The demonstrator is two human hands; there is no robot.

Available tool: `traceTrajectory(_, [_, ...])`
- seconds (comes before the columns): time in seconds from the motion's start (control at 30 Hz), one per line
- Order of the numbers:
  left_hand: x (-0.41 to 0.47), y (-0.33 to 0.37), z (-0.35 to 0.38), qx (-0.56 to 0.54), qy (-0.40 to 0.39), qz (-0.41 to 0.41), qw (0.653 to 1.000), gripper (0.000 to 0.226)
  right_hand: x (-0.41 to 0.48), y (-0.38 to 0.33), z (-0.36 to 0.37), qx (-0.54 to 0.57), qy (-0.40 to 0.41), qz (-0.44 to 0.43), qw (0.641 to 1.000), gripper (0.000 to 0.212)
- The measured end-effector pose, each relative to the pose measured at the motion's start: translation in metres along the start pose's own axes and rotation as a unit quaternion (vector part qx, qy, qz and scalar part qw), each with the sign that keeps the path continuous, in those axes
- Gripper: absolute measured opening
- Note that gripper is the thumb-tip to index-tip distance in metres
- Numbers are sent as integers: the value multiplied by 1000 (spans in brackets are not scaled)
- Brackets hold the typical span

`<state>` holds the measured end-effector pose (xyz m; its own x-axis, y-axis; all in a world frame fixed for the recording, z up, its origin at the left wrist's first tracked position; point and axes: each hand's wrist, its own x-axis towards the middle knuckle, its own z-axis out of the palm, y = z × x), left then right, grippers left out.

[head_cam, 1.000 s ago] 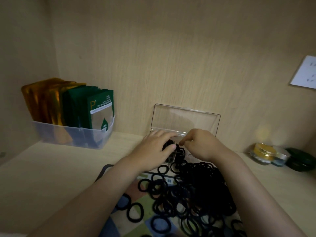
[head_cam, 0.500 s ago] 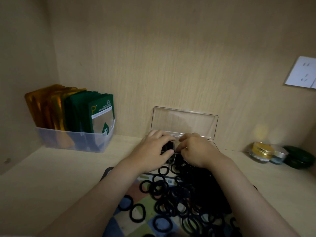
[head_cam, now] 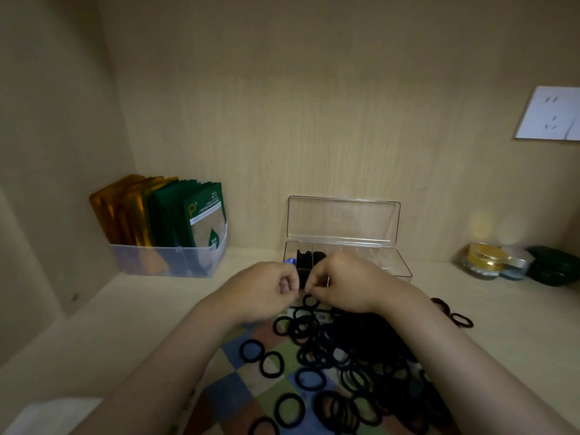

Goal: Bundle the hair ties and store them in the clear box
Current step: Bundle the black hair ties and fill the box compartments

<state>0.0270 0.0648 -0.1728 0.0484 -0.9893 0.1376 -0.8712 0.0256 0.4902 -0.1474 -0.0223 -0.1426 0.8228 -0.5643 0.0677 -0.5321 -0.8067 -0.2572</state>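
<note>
Dozens of black hair ties (head_cam: 354,365) are heaped loose on a checkered cloth (head_cam: 238,390) at the near edge of the tabletop (head_cam: 125,312), with a few strays lying off the cloth toward the right edge. Beyond the heap, against the back wall, the clear box (head_cam: 398,268) is set with its lid (head_cam: 343,219) stood open; two dark bundles (head_cam: 309,257) are seen in its left-hand compartments, while the compartments to the right appear unfilled.

Both hands are held just in front of the box, close together but apart. The left hand (head_cam: 266,288) is curled into a loose fist, and whether anything is gripped inside cannot be told. The right hand (head_cam: 345,284) is closed with fingertips pinched low at the top of the heap, apparently on a tie, though the contact is too dark to confirm.

The step in hand is judged to be the gathering of ties for a further bundle. Several ties would next need to be collected, bound together, and placed in the next free compartment. Most of the heap remains unsorted.
</note>
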Motion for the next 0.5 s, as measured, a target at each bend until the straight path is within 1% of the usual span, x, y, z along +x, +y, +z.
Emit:
traceTrajectory(0.07, [-7, -3, 7, -13, -35, -32, 999, 9, -8, -5, 10, -26, 2, 8, 1000, 22])
traceTrajectory(0.13, [-10, -5, 12, -2, -49, -61, 997, 21, -13, -10, 20, -85, 13, 15, 996, 32])
traceTrajectory(0.2, [-11, -5, 15, 13, -57, -65, 996, 28, -16, -12, 30, -111, 31, 22, 993, 39])
traceTrajectory(0.27, [-12, -4, 19, 12, -57, -47, 997, 22, -18, -13, 38, -106, 40, 21, 993, 38])
traceTrajectory(0.37, [-13, -4, 24, -9, -44, -24, 999, 13, -18, -12, 45, -100, 25, 9, 995, 39])
traceTrajectory(0.5, [-13, -6, 23, -41, -39, -35, 998, 9, -16, -10, 46, -91, 25, 13, 995, 31])
